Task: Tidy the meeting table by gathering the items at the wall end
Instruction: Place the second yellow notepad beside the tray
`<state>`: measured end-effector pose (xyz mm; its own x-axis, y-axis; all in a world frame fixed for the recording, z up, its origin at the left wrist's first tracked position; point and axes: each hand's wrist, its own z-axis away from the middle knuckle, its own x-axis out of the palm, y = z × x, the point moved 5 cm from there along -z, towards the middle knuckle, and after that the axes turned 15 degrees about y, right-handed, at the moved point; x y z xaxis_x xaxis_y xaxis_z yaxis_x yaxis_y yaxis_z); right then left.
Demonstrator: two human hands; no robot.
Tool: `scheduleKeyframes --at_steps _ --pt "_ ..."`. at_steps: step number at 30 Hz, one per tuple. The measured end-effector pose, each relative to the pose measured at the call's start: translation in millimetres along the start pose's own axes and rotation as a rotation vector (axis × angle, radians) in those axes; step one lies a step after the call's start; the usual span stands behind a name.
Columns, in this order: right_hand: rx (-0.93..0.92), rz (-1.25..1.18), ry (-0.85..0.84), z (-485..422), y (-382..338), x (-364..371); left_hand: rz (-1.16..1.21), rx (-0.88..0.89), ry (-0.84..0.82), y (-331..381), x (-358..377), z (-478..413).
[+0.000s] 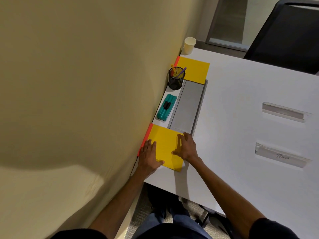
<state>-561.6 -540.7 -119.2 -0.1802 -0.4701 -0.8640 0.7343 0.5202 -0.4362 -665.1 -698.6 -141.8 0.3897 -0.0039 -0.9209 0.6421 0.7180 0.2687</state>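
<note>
Pressing on the near yellow notepad [166, 147], set against the wall [86, 83] at the desk [233, 94] edge: left hand [148, 157] flat with straight fingers beside the orange spine, right hand [187, 147] spread with fingertips on the opposite edge. Further along the wall, in a row: teal eraser [166, 107], mesh pen cup [176, 81], second yellow notepad [196, 69], paper cup [189, 45]. Well apart, to the right: two clear name holders [284, 112].

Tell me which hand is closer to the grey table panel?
Right hand: fingertips beside the grey panel. Left hand rests on the yellow notepad, at its wall side, farther off.
</note>
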Motion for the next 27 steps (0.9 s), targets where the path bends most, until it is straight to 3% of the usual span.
scheduleKeyframes --at_steps 16,27 --pt "0.073 -0.148 0.124 6 22 -39 -0.045 0.069 0.142 41 -18 -7" --pt "0.250 -0.223 0.311 49 64 -74 -0.021 0.263 0.163 99 -25 -7"
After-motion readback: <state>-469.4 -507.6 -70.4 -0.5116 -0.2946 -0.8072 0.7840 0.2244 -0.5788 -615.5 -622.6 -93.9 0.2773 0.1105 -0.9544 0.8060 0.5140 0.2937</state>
